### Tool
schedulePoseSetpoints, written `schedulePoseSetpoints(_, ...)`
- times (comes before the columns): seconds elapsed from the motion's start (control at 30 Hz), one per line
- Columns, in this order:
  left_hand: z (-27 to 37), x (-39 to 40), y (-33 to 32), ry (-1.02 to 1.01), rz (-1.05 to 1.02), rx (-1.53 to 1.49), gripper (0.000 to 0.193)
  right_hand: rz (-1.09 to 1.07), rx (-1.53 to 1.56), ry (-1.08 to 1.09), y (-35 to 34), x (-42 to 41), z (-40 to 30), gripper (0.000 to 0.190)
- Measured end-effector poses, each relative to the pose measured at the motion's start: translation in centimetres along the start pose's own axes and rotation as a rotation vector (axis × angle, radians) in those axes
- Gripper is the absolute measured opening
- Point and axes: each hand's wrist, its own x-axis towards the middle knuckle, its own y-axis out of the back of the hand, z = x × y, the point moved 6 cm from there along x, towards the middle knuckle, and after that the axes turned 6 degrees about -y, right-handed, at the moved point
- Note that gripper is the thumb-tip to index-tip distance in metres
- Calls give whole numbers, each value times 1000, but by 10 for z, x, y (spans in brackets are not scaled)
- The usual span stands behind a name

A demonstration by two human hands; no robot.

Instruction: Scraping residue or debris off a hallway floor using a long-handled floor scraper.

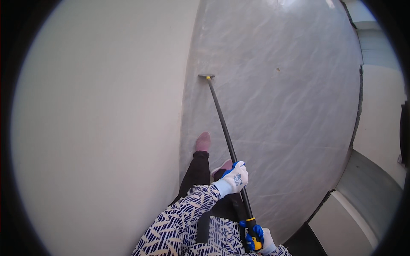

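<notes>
A long black pole tool [225, 129] with yellow trim slants away from me across the grey floor. My left hand [238, 175], in a white and blue coated work glove, is wrapped around the shaft partway up. Lower down, close to my waist, my right hand [261, 238] in a matching glove grips the thick black and yellow handle [253, 226]. A flat, dark head [206, 76] at the far end rests on or just over the floor near the left wall. Its underside is hidden.
A plain pale wall [102, 128] rises along my left side. The smooth grey floor [294, 121] shows whitish streaks and a small brownish spot [277, 69]. On the right, pale wall panels [379, 108] and greyish recessed sections [368, 179] have dark edging at floor level. My pink shoe [203, 141] stands beside the left wall.
</notes>
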Motion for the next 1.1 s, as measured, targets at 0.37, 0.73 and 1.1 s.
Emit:
schedulePoseSetpoints(0.37, -6, -4, 15, -79, 218, -163, 15, -937, 849, -484, -10, 17, 15, 44)
schedulePoseSetpoints(0.73, 63, 35, -8, -83, -315, -84, 15, -104, 1, 328, 59, -25, 7, 40)
schedulePoseSetpoints(1.1, 124, 2, 30, 107, 5, 10, 17, -216, -24, 321, 60, -62, 35, 49)
